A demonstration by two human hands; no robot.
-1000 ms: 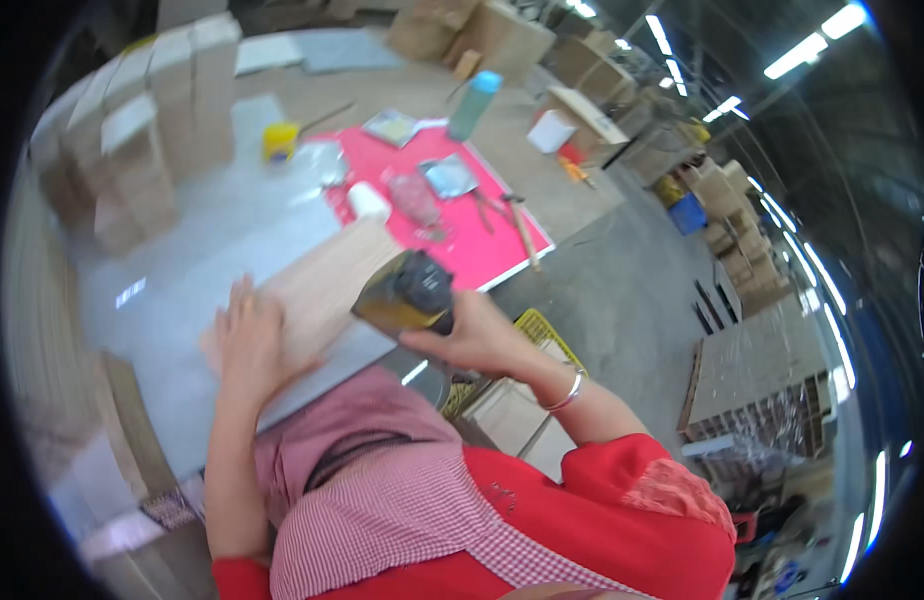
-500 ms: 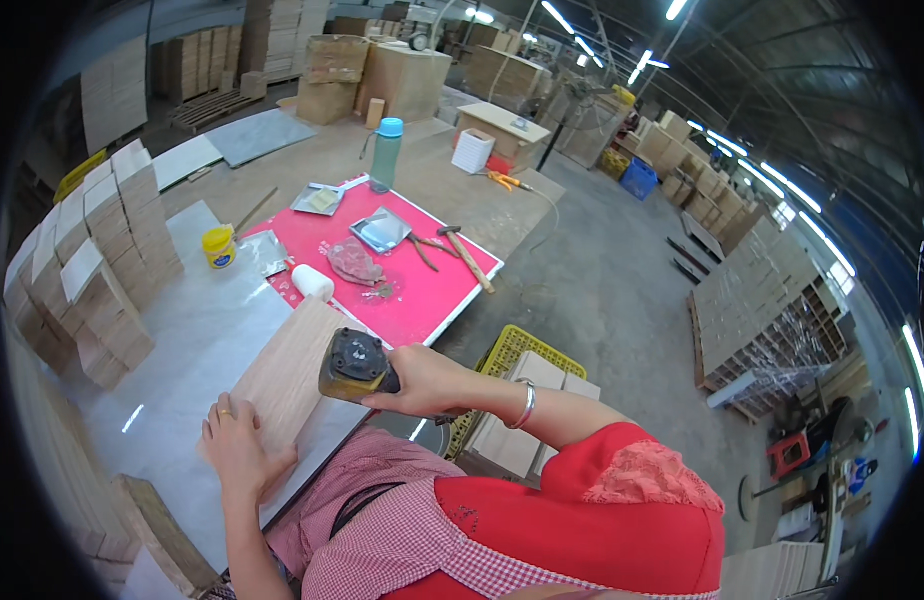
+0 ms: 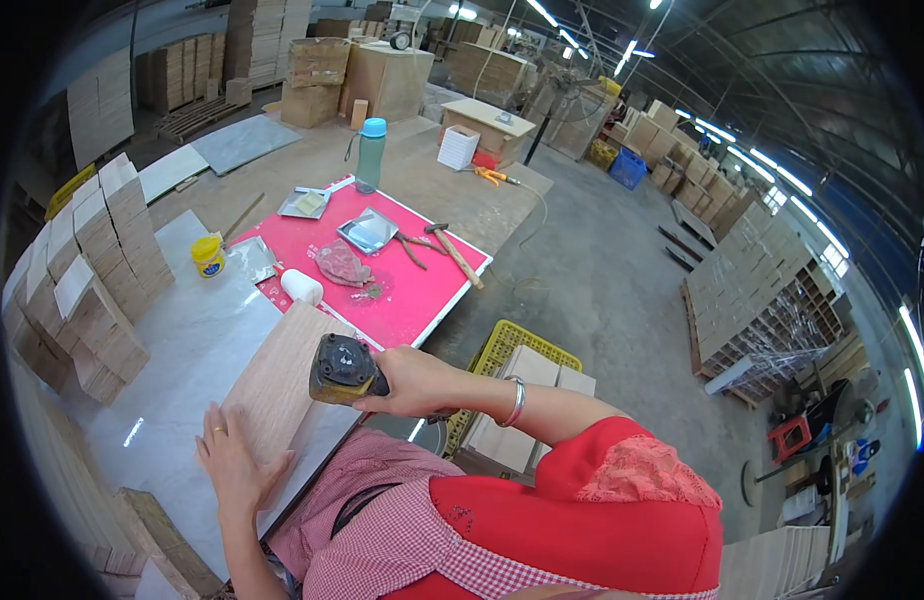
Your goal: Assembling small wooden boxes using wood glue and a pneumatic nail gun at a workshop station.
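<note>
A pale wooden piece [image 3: 280, 368] with a long flat top lies on the white glossy tabletop [image 3: 162, 380] in front of me. My left hand [image 3: 230, 462] grips its near end, fingers along the left side and thumb toward the right edge. My right hand [image 3: 412, 382] is wrapped round the handle of a black-and-yellow nail gun [image 3: 344, 366], whose bolted cap faces up. The nail gun is over the right edge of the wood; its tip is hidden beneath it. A white bottle [image 3: 300, 287] lies just past the far end of the wood.
A pink board [image 3: 402, 298] carries a hammer [image 3: 454, 256], pliers [image 3: 414, 250], metal trays [image 3: 368, 231] and a blue-capped bottle [image 3: 370, 155]. Stacked wood blocks [image 3: 112, 230] and a yellow jar [image 3: 208, 257] stand left. At right a yellow crate [image 3: 527, 340] holds boards.
The whole view has shifted slightly, with things appearing a little further left. Both hands keep their holds; the nail gun stays at the right edge of the wood.
</note>
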